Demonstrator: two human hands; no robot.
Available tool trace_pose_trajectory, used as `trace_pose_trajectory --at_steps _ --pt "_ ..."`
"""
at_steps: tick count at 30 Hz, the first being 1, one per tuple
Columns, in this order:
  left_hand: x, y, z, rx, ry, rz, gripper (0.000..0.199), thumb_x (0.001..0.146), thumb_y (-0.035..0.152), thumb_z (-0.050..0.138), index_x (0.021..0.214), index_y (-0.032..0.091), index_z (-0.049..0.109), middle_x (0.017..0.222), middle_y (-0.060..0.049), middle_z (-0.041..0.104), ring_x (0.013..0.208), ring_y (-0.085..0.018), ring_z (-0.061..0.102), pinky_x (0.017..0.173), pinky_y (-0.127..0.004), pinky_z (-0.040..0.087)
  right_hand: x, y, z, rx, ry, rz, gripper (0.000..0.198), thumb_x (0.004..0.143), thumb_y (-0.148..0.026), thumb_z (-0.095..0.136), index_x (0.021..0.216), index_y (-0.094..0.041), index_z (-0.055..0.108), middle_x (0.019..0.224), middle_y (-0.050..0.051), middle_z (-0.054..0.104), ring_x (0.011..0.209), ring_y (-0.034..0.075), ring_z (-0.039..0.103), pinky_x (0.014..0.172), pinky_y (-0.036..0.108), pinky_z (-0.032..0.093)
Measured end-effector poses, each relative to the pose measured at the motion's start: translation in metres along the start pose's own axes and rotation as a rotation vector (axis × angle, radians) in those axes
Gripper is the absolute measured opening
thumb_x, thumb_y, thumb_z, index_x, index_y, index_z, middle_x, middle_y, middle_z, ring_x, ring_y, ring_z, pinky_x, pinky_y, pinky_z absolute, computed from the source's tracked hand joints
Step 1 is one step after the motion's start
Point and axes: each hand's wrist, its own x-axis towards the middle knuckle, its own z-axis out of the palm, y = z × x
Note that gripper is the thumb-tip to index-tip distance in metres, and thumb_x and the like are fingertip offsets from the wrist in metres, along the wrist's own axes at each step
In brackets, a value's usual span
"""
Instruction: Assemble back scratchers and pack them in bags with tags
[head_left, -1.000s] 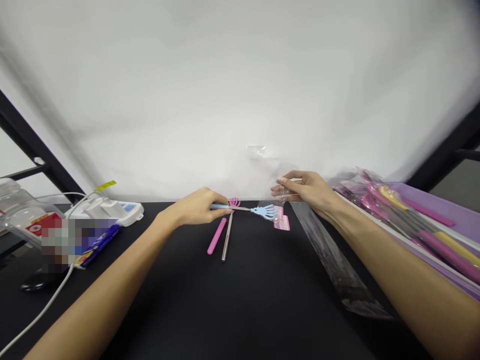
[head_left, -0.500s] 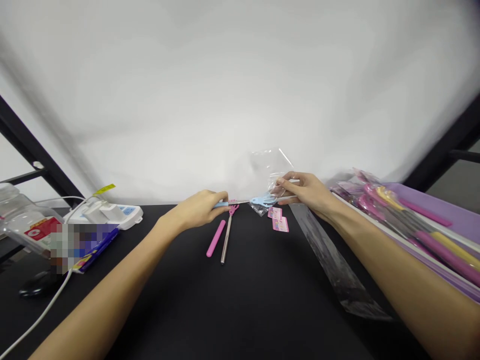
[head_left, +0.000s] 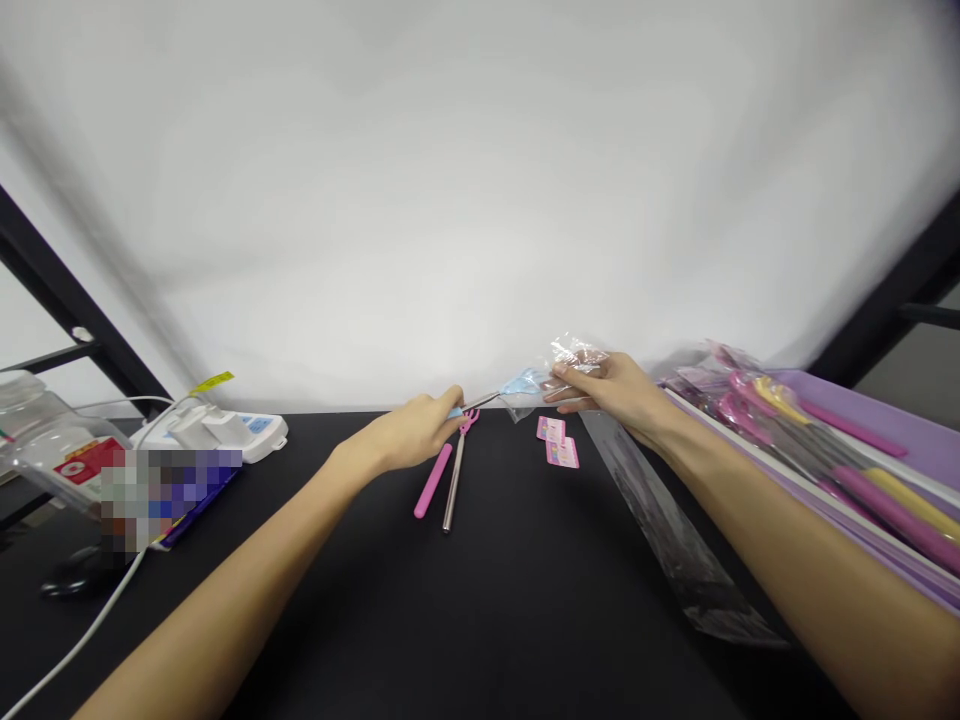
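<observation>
My left hand [head_left: 420, 425] is closed around the handle of a light-blue back scratcher [head_left: 521, 382], whose metal rod points right. Its blue head lies within or behind clear plastic; I cannot tell how far in. My right hand [head_left: 600, 382] pinches that crumpled clear plastic bag [head_left: 576, 352] close to the head. Below my left hand, a pink back scratcher [head_left: 454, 480] with a metal rod rests on the black table, beside a separate pink handle [head_left: 433, 482]. Two small pink printed cards [head_left: 561, 450] lie overlapping to the right.
A flat clear plastic sleeve [head_left: 675, 540] stretches along the table beside my right forearm. At right, a purple bin [head_left: 847, 400] holds several wrapped back scratchers. On the left are a white power strip [head_left: 262, 432], a clear jar [head_left: 49, 440] and a white cable [head_left: 97, 615].
The plastic bag, which stood up tall, is now bunched lower against my right fingers. The rod tilts more, its head end higher. The pink pieces and cards stay on the table.
</observation>
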Motion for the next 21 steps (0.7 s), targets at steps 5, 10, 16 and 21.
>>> trace_pose_trajectory --at_steps 5,10,16,21 --pt "0.002 0.01 0.006 -0.178 0.012 0.041 0.031 0.098 0.048 0.032 0.104 0.022 0.047 0.065 0.002 0.05 0.055 -0.015 0.044 0.054 -0.027 0.032 -0.001 0.005 0.009 0.105 -0.033 0.016 0.033 0.076 -0.041 0.079 0.092 -0.014 0.068 0.089 0.015 0.077 0.082 0.025 0.075 0.077 0.036 0.064" --pt "0.002 0.01 0.008 -0.326 0.056 0.056 0.037 0.096 0.049 0.037 0.12 0.022 0.046 0.063 0.004 0.048 0.053 -0.014 0.04 0.054 -0.026 0.032 -0.002 0.006 0.01 0.146 -0.092 0.047 0.031 0.078 -0.039 0.078 0.092 -0.013 0.07 0.096 0.015 0.077 0.085 0.024 0.075 0.075 0.032 0.063" --pt "0.002 0.014 0.01 -0.551 0.084 0.05 0.071 0.092 0.051 0.049 0.152 0.024 0.022 0.066 0.005 0.05 0.055 -0.012 0.041 0.062 -0.026 0.037 -0.01 0.002 0.02 0.153 -0.191 0.044 0.03 0.077 -0.042 0.078 0.086 -0.014 0.071 0.096 0.014 0.077 0.081 0.022 0.074 0.068 0.028 0.063" --pt "0.004 0.015 0.01 -0.796 -0.054 0.06 0.059 0.092 0.047 0.053 0.145 0.025 0.038 0.076 0.003 0.052 0.055 -0.008 0.04 0.053 -0.023 0.036 -0.013 -0.003 0.029 0.181 -0.231 0.008 0.03 0.076 -0.043 0.078 0.084 -0.014 0.073 0.097 0.012 0.076 0.079 0.02 0.073 0.066 0.026 0.061"
